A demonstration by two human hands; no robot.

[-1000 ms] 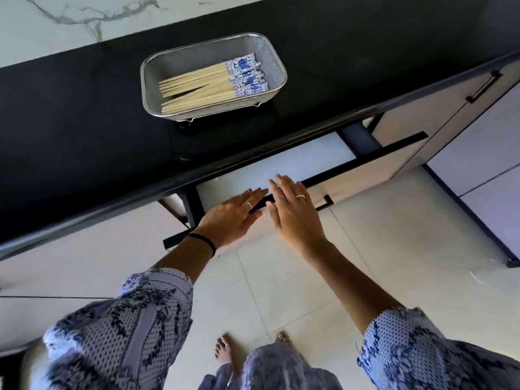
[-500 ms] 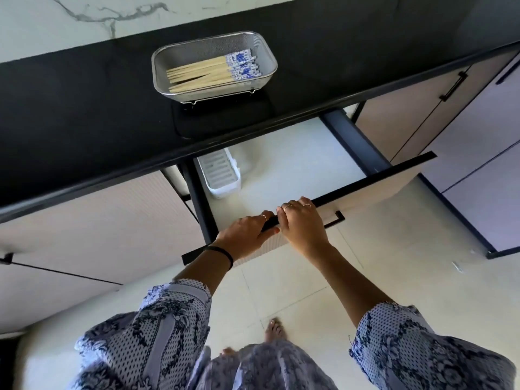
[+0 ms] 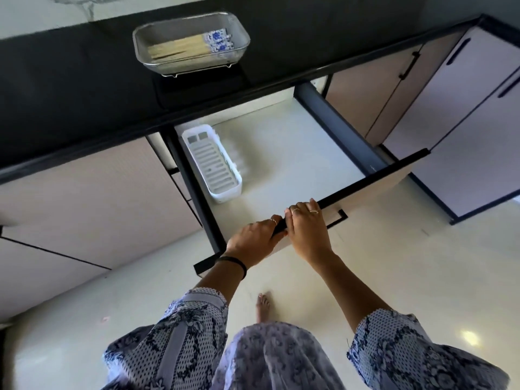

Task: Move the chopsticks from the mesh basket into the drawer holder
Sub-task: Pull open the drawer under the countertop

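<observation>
A steel mesh basket stands on the black countertop and holds a bundle of wooden chopsticks with blue-and-white ends. Below it the drawer is pulled far out. A white slotted holder lies empty along the drawer's left side. My left hand and my right hand sit side by side on the drawer's black front edge, fingers curled over it.
The black countertop overhangs the back of the drawer. Closed cabinet fronts flank the drawer left and right, with tall doors at the right. A pale tiled floor and one bare foot lie below.
The drawer has slid far out toward me with both hands on its front edge, which uncovered the white holder inside. The basket and chopsticks have stayed in place.
</observation>
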